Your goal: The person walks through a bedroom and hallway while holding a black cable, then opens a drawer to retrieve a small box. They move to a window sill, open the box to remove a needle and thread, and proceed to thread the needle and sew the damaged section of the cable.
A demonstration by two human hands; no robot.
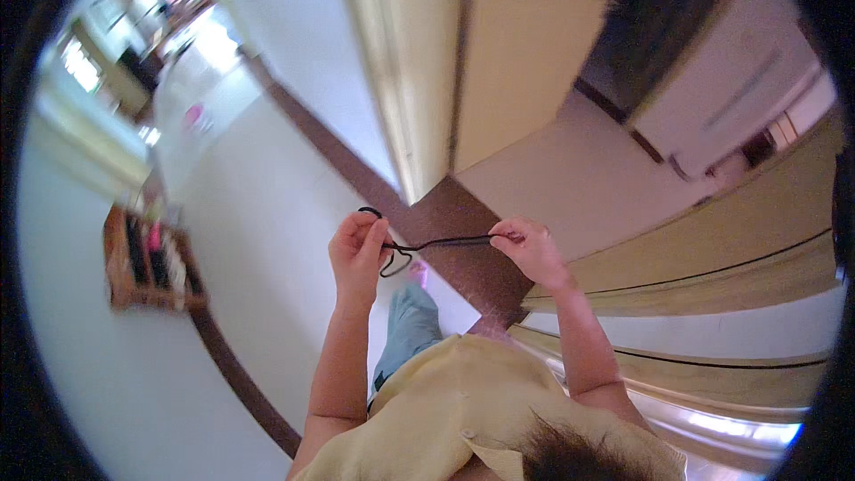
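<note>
A thin black cord (436, 241) stretches between my two hands in front of my body. My left hand (358, 254) pinches it between thumb and fingers, with a small loop sticking up above the fingers and another loop hanging beside the hand. At the other end, my right hand (532, 249) grips the cord with thumb and forefinger. Between the hands the cord runs nearly level and looks fairly taut. Whether its ends are tied together cannot be made out.
A wooden rack (151, 258) with dark, pink and pale items stands against the left wall. Ahead are a door frame (405, 80) and a tan door panel (517, 44). A brown threshold strip (463, 214) crosses the floor. A pink object (194, 114) lies farther down the hallway.
</note>
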